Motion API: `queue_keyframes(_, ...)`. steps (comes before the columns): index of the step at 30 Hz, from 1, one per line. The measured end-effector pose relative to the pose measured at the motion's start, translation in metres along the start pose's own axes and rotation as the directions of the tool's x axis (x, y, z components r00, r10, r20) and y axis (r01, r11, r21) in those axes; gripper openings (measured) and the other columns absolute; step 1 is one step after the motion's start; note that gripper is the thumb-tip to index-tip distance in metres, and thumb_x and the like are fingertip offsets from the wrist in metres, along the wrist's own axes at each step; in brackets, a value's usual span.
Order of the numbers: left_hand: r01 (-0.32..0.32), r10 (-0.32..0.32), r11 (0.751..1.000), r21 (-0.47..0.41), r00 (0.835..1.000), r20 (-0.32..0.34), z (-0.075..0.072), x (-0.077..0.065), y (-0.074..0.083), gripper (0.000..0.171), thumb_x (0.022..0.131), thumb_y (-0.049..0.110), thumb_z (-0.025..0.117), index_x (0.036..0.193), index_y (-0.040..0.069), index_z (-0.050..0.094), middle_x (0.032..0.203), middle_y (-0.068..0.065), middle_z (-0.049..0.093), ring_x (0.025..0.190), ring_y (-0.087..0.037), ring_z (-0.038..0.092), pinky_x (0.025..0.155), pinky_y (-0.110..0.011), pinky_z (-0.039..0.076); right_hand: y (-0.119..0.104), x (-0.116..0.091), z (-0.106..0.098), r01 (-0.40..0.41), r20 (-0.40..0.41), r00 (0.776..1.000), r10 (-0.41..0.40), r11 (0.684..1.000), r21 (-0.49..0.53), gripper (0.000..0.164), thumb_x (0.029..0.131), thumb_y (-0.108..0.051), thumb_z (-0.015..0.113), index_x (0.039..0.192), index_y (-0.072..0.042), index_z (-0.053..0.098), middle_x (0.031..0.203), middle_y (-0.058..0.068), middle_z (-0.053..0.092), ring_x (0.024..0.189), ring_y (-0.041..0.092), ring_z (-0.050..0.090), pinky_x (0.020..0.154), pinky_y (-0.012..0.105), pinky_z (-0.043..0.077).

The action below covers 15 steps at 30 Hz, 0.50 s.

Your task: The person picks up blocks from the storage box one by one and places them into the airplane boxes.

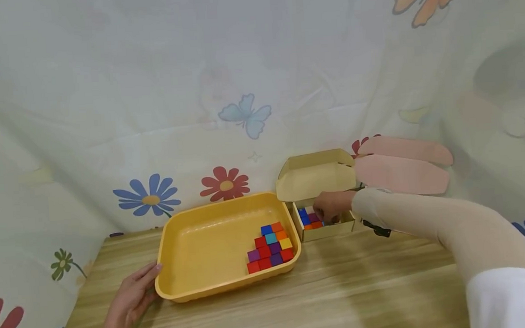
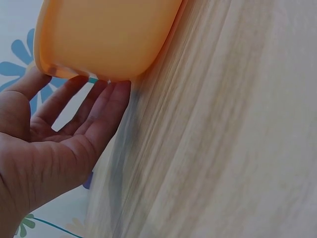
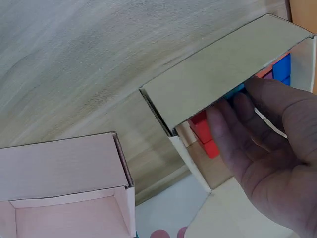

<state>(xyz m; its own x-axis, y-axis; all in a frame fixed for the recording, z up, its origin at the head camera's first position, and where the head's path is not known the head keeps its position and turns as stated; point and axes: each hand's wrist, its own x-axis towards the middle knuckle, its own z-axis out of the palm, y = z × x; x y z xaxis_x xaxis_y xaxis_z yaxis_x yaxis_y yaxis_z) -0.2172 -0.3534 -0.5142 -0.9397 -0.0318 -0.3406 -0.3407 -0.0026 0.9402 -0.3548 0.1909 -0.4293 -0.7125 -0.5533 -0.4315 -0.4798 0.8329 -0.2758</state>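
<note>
At eight o'clock on the yellow tray (image 1: 205,253), holding the rim with the left hand (image 1: 137,294). At three o'clock beyond, reaching with the right hand (image 1: 330,206) among boxed cubes (image 1: 305,220) in the cream box (image 1: 327,232), with curled grip and hidden fingertips: cannot tell whether pinching one. Inside the tray at four o'clock, showing tray cubes (image 1: 264,251) in rows. Apparently at the step of handling boxed cubes; calls next for a secure pinch, clear of the walls.

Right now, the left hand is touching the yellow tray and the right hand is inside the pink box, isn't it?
Not quite: the right hand is inside the cream box, not the pink box, as the right wrist view shows. The left hand is indeed touching the yellow tray.
</note>
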Motion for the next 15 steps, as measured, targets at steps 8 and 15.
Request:
queue_keyframes(8, 0.007, -0.007, 1.000, 0.011, 1.000, -0.003, -0.001, -0.003, -0.001, 0.079, 0.102, 0.035, 0.064, 0.159, -0.001, 0.024, 0.156, -0.012, 0.040, 0.104, 0.002, 0.063, 0.093, -0.035, 0.056, -0.025, 0.004, -0.023, 0.132, -0.086, 0.985, -0.148, 0.977, -0.170, 0.007, 0.095, -0.009, 0.070, 0.099, -0.008, 0.075, 0.090, -0.002, 0.069, 0.077, 0.012, 0.058, 0.077, 0.029, 0.056)
queue_keyframes(15, -0.004, 0.004, 1.000, 0.021, 1.000, 0.002, -0.001, 0.000, 0.001, 0.078, 0.103, 0.037, 0.062, 0.159, -0.001, 0.025, 0.158, -0.017, 0.036, 0.104, 0.000, 0.064, 0.093, -0.035, 0.057, -0.071, 0.011, -0.047, 0.215, -0.107, 0.966, -0.235, 0.962, -0.171, 0.014, 0.099, -0.012, 0.066, 0.110, -0.009, 0.073, 0.097, -0.003, 0.068, 0.084, 0.014, 0.058, 0.082, 0.028, 0.055)
